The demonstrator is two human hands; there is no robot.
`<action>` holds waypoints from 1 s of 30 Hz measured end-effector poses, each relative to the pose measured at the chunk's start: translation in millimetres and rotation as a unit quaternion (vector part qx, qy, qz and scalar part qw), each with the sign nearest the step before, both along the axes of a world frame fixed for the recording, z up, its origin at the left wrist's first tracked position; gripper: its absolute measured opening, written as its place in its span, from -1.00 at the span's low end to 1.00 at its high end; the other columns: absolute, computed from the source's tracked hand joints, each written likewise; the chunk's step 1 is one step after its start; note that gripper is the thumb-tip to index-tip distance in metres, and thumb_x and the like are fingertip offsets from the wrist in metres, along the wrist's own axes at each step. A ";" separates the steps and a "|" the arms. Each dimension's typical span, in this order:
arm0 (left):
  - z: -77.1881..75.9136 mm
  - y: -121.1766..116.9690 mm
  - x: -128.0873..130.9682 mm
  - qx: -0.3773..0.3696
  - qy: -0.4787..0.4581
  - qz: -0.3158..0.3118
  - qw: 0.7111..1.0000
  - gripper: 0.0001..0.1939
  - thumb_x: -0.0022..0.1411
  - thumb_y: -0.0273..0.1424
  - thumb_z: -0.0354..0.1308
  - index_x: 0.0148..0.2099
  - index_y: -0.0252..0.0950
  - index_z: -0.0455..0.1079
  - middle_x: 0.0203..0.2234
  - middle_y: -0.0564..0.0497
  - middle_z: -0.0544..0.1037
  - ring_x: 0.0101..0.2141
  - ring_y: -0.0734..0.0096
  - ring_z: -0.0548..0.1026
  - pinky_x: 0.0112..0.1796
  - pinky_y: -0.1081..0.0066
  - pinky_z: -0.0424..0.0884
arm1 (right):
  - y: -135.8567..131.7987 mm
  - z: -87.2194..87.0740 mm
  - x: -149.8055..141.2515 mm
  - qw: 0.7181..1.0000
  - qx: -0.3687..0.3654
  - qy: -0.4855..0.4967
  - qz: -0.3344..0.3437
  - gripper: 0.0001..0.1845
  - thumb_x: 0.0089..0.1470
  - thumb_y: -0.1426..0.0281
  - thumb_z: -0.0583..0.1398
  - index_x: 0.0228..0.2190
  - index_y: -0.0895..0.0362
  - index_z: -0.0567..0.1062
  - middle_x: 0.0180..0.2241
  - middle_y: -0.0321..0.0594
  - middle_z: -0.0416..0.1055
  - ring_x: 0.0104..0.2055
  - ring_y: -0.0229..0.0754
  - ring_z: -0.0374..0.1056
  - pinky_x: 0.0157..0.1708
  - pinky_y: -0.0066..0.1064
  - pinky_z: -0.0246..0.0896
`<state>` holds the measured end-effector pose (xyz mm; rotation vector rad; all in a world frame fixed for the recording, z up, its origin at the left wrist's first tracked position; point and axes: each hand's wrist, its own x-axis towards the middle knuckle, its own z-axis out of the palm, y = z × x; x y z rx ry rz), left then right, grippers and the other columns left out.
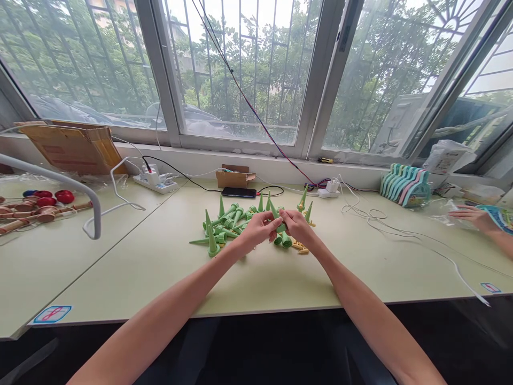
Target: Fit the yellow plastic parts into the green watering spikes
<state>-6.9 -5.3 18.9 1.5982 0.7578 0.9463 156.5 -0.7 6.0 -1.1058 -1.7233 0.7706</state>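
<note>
Between my two hands, above the middle of the table, is a green plastic spike (273, 207) with its pointed end up. My left hand (259, 229) is closed around its left side. My right hand (295, 225) pinches it from the right, near its wider base. A pile of similar hollow green spikes (232, 218) lies behind and to the left of my hands, some standing on their bases and others on their sides. Small yellow plastic pieces (301, 247) lie just below my right hand, beside two green open ends (286, 240).
Behind the pile lie a black phone (239, 192) and a small cardboard box (235, 176). Loose white cables (385, 227) cross the right side. Another person's hand (473, 215) is at far right, near teal hangers (404, 184). Wooden toys (46, 208) and a white metal bar (96, 214) are left.
</note>
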 end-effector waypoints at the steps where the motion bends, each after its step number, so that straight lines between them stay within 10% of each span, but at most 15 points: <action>1: -0.5 0.8 0.6 -0.023 -0.022 -0.007 0.999 -0.56 0.10 -0.06 0.28 -0.43 -0.32 0.24 -0.70 0.11 0.34 -0.66 0.58 0.32 -0.58 0.51 0.16 | 0.0 0.0 0.0 1.000 0.002 0.000 -0.001 -0.46 0.22 -0.03 0.01 -0.60 0.08 0.17 -0.65 -0.39 0.00 -0.60 -0.31 -0.02 -0.59 -0.41 -0.05; 11: -2.5 8.6 -2.4 -0.184 -0.133 -0.079 0.971 -0.56 -0.02 -0.17 0.42 -0.37 -0.37 0.30 -0.60 0.17 0.22 -0.59 0.61 0.36 -0.56 0.54 0.18 | -4.1 4.0 -1.7 0.999 0.046 -0.003 0.009 -0.48 0.23 -0.02 0.01 -0.57 0.08 0.13 -0.60 -0.38 -0.03 -0.56 -0.30 -0.04 -0.57 -0.43 -0.05; 22: -0.6 4.2 -6.1 0.033 0.021 0.002 0.999 -0.65 0.16 -0.08 0.22 -0.33 -0.30 0.36 -0.67 0.11 0.29 -0.65 0.56 0.24 -0.59 0.49 0.08 | -2.8 0.3 -4.1 0.998 0.054 -0.020 -0.012 -0.48 0.24 -0.01 -0.02 -0.59 0.08 0.14 -0.68 -0.39 0.03 -0.60 -0.31 -0.04 -0.56 -0.41 -0.12; 30: -6.8 5.8 -0.9 0.273 0.066 0.075 0.957 -0.75 0.20 -0.36 0.18 -0.47 -0.28 0.22 -0.46 0.05 0.27 -0.48 0.50 0.23 -0.42 0.45 0.18 | 1.4 -2.2 -3.6 1.000 0.009 0.003 -0.006 -0.49 0.22 0.04 -0.01 -0.63 0.08 0.16 -0.70 -0.38 0.03 -0.62 -0.30 -0.04 -0.59 -0.40 -0.13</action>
